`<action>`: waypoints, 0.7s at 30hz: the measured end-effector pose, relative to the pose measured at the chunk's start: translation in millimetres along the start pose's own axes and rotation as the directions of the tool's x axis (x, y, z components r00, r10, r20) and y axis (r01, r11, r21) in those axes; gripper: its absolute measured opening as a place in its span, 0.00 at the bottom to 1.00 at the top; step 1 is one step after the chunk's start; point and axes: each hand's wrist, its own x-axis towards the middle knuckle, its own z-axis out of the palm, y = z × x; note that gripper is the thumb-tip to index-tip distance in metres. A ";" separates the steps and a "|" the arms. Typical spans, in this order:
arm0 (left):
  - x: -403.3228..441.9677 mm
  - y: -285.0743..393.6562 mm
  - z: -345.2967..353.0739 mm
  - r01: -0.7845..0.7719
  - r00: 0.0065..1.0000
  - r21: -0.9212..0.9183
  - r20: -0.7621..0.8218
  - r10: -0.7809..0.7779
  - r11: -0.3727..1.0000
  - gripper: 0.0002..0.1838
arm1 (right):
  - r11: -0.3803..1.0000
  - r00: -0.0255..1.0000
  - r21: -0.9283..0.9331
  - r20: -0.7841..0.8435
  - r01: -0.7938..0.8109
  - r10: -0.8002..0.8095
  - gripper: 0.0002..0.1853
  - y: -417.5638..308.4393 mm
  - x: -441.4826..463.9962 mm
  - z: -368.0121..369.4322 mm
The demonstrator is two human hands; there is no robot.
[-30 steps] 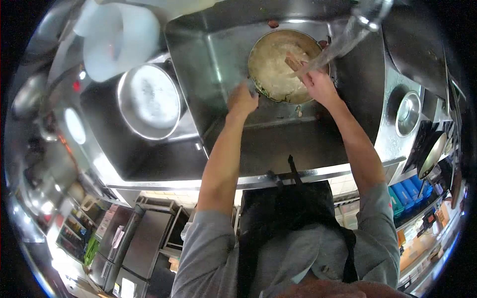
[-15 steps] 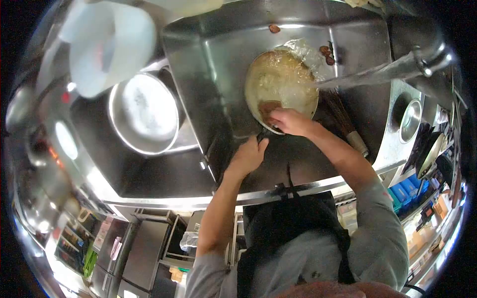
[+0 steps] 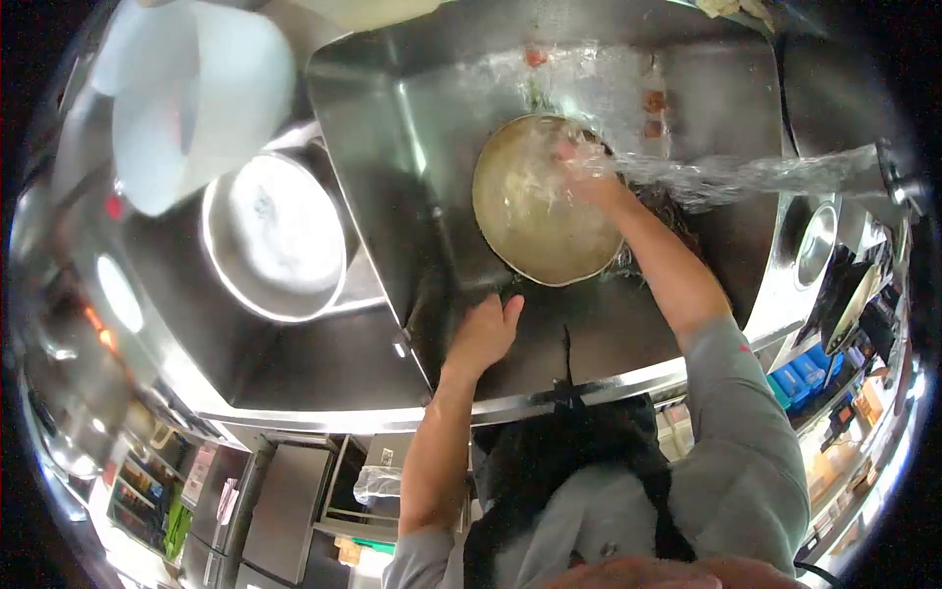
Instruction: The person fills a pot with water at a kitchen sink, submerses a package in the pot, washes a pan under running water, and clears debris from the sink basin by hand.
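A round, light-coloured frying pan point(image 3: 535, 231) is tilted in the steel sink point(image 3: 451, 211), water washing over its inside. My left hand point(image 3: 486, 334) is closed around its dark handle, which is mostly hidden by the fingers. Inside the pan, near its upper right rim, is my right hand point(image 3: 592, 182). Splashing water and motion blur its fingers, and the brown scrubber seen earlier does not show. A thick stream of water point(image 3: 746, 177) pours from the faucet point(image 3: 898, 182) on the right onto this hand and the pan.
Left of the sink stands a shiny round metal pot point(image 3: 275, 236), with a blurred translucent white container point(image 3: 201, 108) above it. Reddish-brown scraps point(image 3: 654, 101) lie on the sink's far side. A metal bowl point(image 3: 816, 243) sits at the right.
My right hand has moved from the pan's near edge up to its far right, under the stream. More water splashes behind the pan. My left hand keeps the handle.
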 end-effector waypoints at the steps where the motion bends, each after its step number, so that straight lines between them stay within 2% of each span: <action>1: 0.1 0.8 1.7 -0.008 1.000 0.003 -0.009 0.008 1.000 0.30 | 1.000 1.000 0.003 -0.002 -0.007 0.007 0.13 -14.6 22.4 -1.8; 2: -0.6 2.5 1.7 -0.011 1.000 0.006 0.007 0.011 1.000 0.30 | 0.986 0.974 -0.148 0.203 -0.074 0.103 0.12 -44.3 53.1 -16.1; 3: -2.6 5.5 0.5 0.012 1.000 -0.024 -0.020 -0.012 1.000 0.31 | 0.945 0.894 -0.310 0.386 -0.105 0.226 0.12 -54.6 63.6 -26.7; 4: -5.7 7.5 0.5 0.035 0.998 -0.053 -0.047 -0.038 0.998 0.33 | 0.940 0.887 -0.319 0.391 -0.118 0.244 0.12 -47.6 52.3 -30.9; 6: -2.0 7.5 -2.0 0.061 0.998 -0.025 -0.012 -0.062 0.998 0.33 | 0.984 0.953 -0.119 0.257 -0.132 0.159 0.13 -29.0 42.5 -34.7; 7: -2.1 6.0 -3.3 0.098 0.995 0.003 0.027 -0.098 0.995 0.32 | 1.000 0.996 -0.005 0.084 -0.009 0.009 0.15 -3.7 14.3 -32.2; 8: -0.9 6.4 -4.1 0.098 0.995 -0.001 0.022 -0.098 0.995 0.32 | 1.000 0.996 -0.006 0.084 -0.003 0.003 0.15 -3.8 9.2 -43.4; 10: -1.1 5.8 -2.2 0.022 0.999 0.022 0.035 -0.023 1.000 0.30 | 0.981 0.986 -0.193 0.165 0.018 0.015 0.14 -17.6 7.0 -68.7; 11: -1.2 5.3 -1.4 0.028 0.999 0.022 0.033 -0.028 0.999 0.30 | 0.982 0.986 -0.188 0.166 0.020 0.011 0.14 -26.3 20.2 -70.6; 12: 0.6 5.9 0.3 0.030 0.999 0.025 0.026 -0.030 0.999 0.30 | 0.979 0.941 -0.131 0.281 -0.158 0.190 0.15 -41.3 42.9 -69.2; 13: 2.3 5.8 2.4 0.032 0.999 0.025 0.022 -0.033 0.999 0.30 | 0.937 0.847 -0.098 0.403 -0.337 0.346 0.15 -53.3 59.9 -62.0; 14: 1.9 6.3 2.8 0.037 0.999 0.022 0.028 -0.037 0.999 0.30 | 0.936 0.843 -0.099 0.410 -0.338 0.348 0.15 -61.1 62.9 -41.8; 16: -1.7 10.9 2.3 0.078 0.997 -0.016 0.000 -0.078 0.997 0.31 | 0.988 0.956 -0.079 0.253 -0.134 0.150 0.13 -64.9 47.5 2.7; 17: -1.6 6.4 4.6 0.074 0.997 -0.018 -0.002 -0.074 0.997 0.31 | 0.988 0.957 -0.082 0.250 -0.132 0.149 0.13 -66.1 30.9 7.8; 19: 0.2 -5.4 10.4 -0.025 0.986 -0.083 -0.165 0.011 0.996 0.31 | 0.978 0.873 -0.044 0.444 -0.203 0.201 0.12 -68.4 -8.5 -0.4; 20: 1.8 -4.4 8.5 -0.029 0.985 -0.087 -0.171 0.014 0.996 0.31 | 0.979 0.875 -0.047 0.441 -0.197 0.197 0.12 -57.8 -10.6 -17.9; 21: 4.2 -5.0 6.7 -0.004 0.995 -0.048 -0.096 -0.001 0.999 0.30 | 0.952 0.838 -0.079 0.457 -0.296 0.298 0.10 -46.2 -12.0 -40.5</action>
